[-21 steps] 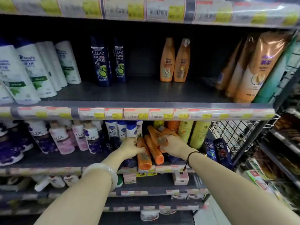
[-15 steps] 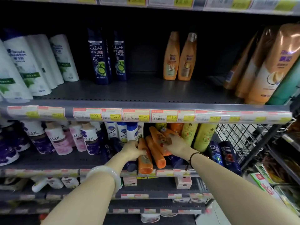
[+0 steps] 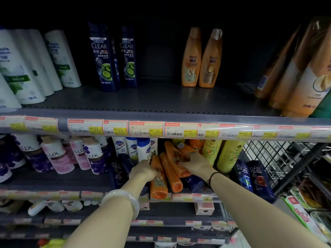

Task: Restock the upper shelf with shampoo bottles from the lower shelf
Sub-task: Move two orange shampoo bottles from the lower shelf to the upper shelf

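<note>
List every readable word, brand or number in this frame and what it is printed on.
"CLEAR": two dark blue bottles, upper shelf.
"CLEAR": dark bottles, lower shelf right.
"LUX": pink and purple bottles, lower shelf.
"23.0": three yellow price tags on the shelf edge.
"15.0": yellow price tags beside them.
Orange bottle labels, white bottle labels, other tags: too blurred.

Head-height view, forward and down; shelves [image 3: 161, 115] close
</note>
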